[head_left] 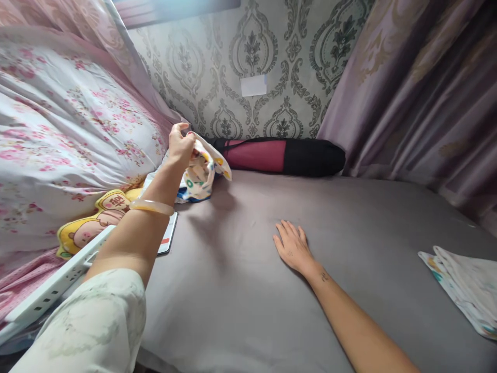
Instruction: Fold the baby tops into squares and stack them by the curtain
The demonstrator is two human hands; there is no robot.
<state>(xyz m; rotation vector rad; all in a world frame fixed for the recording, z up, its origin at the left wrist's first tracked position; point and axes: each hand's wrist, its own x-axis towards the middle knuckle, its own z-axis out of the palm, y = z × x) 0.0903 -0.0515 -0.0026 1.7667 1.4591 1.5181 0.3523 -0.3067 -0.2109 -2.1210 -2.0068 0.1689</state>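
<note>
My left hand reaches far forward and grips a white cloth with a colourful print, partly lifted and bunched. Its lower part rests on the grey sheet near the floral curtain, and what kind of cloth piece it is I cannot make out. My right hand lies flat on the sheet with fingers spread, holding nothing. Off to the right, a folded white printed cloth lies partly out of view. Below my left forearm a phone is half hidden.
A black and dark red long bag lies against the patterned wall. At left are a white power strip, a yellow plush cushion and a floral cloth. A purple curtain hangs at right.
</note>
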